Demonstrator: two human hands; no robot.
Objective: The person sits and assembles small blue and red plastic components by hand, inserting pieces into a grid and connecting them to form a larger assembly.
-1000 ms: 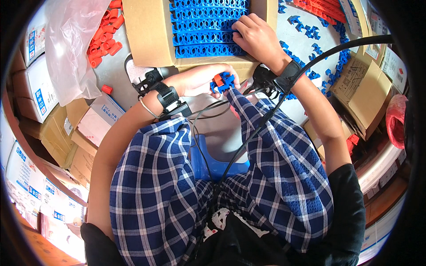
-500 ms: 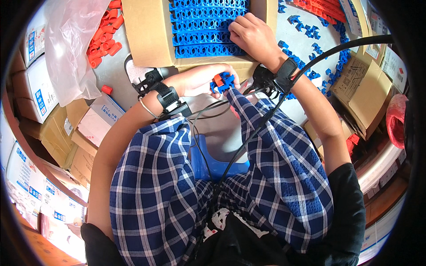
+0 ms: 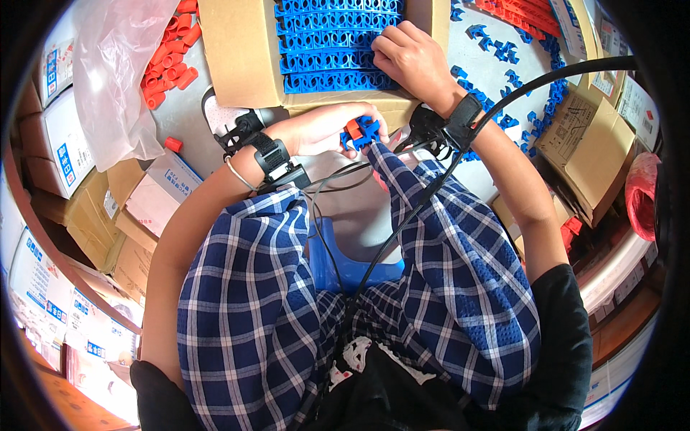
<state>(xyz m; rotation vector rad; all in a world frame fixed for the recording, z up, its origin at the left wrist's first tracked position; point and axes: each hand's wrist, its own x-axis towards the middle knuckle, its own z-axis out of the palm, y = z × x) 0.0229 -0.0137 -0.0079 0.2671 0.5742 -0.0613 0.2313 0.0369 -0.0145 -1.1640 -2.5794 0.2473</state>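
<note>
My left hand point(image 3: 327, 131) is closed around several blue plastic pipe clips point(image 3: 368, 131) and a short orange pipe sleeve point(image 3: 353, 129), held just in front of the cardboard box. In that open cardboard box point(image 3: 241, 54), blue pipe clips point(image 3: 334, 44) are lined up in tight rows. My right hand point(image 3: 411, 59) lies over the right end of the rows, its fingers curled down. Its fingertips are hidden, so what they grip is unclear.
Loose orange sleeves point(image 3: 171, 65) lie left of the box beside a clear plastic bag point(image 3: 115, 79). Scattered blue clips point(image 3: 503, 50) and red strips point(image 3: 517, 16) lie to the right. A black cable point(image 3: 560, 74) crosses over my right forearm. Cartons point(image 3: 586, 154) stand on both sides.
My right hand has shifted very slightly to the right at the end of the rows. The left hand and its clips have stayed in place.
</note>
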